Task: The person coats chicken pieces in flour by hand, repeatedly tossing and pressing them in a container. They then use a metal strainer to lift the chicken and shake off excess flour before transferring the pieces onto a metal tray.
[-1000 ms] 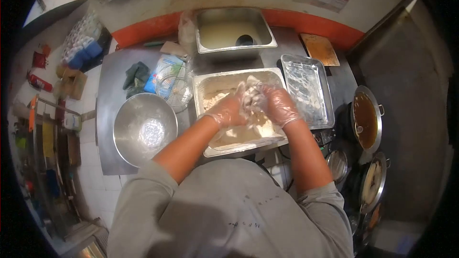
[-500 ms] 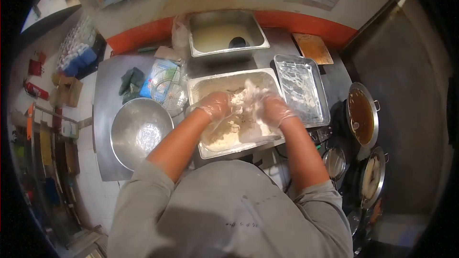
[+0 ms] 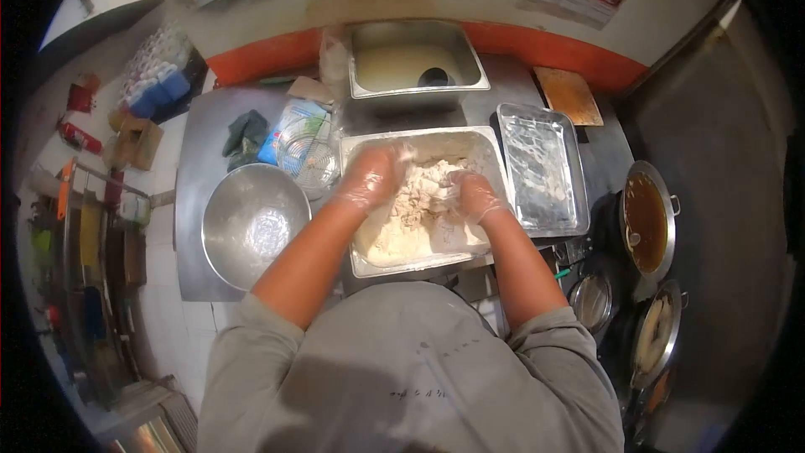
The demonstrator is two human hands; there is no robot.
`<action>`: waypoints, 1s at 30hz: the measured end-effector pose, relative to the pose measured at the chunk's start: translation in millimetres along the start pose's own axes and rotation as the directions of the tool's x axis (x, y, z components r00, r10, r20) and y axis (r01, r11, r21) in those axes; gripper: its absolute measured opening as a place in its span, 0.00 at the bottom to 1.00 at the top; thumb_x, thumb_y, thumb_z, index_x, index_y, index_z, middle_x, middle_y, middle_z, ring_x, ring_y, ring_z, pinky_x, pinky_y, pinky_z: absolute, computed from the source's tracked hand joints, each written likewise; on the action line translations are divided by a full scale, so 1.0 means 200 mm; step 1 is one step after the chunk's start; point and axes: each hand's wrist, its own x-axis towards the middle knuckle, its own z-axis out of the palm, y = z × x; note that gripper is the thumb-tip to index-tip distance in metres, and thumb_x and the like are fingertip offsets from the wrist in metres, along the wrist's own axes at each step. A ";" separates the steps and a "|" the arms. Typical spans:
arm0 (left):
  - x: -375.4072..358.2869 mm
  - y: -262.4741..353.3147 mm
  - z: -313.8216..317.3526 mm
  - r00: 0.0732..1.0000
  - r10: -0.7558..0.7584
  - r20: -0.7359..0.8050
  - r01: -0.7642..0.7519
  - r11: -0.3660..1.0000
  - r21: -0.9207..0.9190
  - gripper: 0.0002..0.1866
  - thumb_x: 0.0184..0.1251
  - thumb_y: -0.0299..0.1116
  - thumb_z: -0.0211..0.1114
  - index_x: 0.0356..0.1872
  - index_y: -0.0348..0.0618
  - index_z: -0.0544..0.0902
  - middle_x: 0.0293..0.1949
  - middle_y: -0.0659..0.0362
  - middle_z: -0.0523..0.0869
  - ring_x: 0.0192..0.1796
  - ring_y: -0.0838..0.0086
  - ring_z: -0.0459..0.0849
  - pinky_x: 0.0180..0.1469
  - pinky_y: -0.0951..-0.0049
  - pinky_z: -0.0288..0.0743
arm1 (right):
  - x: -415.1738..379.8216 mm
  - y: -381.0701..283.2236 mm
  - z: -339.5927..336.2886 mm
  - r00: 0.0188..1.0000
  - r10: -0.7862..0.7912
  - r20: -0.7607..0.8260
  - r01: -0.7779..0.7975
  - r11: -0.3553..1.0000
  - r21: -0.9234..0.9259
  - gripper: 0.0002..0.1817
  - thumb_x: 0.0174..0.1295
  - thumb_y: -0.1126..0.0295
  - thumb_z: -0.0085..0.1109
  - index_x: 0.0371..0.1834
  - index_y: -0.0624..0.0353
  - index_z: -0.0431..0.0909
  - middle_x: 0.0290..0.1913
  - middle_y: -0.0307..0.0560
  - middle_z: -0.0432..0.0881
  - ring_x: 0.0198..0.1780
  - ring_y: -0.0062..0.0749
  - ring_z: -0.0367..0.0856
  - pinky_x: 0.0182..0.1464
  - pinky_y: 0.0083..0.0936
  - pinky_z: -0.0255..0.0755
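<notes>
Two hands in clear plastic gloves are pressed into a heap of pale floured pieces [image 3: 419,201] held in a rectangular steel pan [image 3: 495,159] at the near edge of the grey metal table [image 3: 194,226]. The left hand [image 3: 369,178] is laid flat and spread on the heap's far left side; the right hand [image 3: 475,195] is sunk into its right side, fingers curled among the pieces, though whether anything is clamped cannot be told. The hands are kept apart, with flour between them.

One round steel mixing bowl [image 3: 254,222] is seen left of the pan, near the table's front left corner. One shallow rectangular steel tray [image 3: 542,168], dusted white, lies just beside the pan on the right. Behind the bowl, one round wire strainer [image 3: 308,158] rests over a blue-and-white packet [image 3: 283,130], with a dark green cloth [image 3: 243,132] further left. At the far edge, one deep steel pan of pale liquid [image 3: 415,59] is set against the orange-striped wall, and one brown cutting board [image 3: 568,94] occupies the far right corner. Off the table's right edge, two round pots are seen: one of brown liquid [image 3: 644,214] and a nearer one [image 3: 656,327].
</notes>
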 end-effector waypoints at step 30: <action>-0.14 0.02 0.32 0.822 -0.554 -0.131 0.559 0.740 0.375 0.48 0.61 0.34 0.64 0.82 0.39 0.50 0.73 0.33 0.68 0.72 0.43 0.73 0.71 0.58 0.70 | 0.16 0.10 -0.10 0.990 -0.016 0.137 0.012 1.000 0.025 0.29 0.59 0.70 0.63 0.65 0.70 0.75 0.55 0.71 0.83 0.59 0.59 0.83 0.64 0.43 0.75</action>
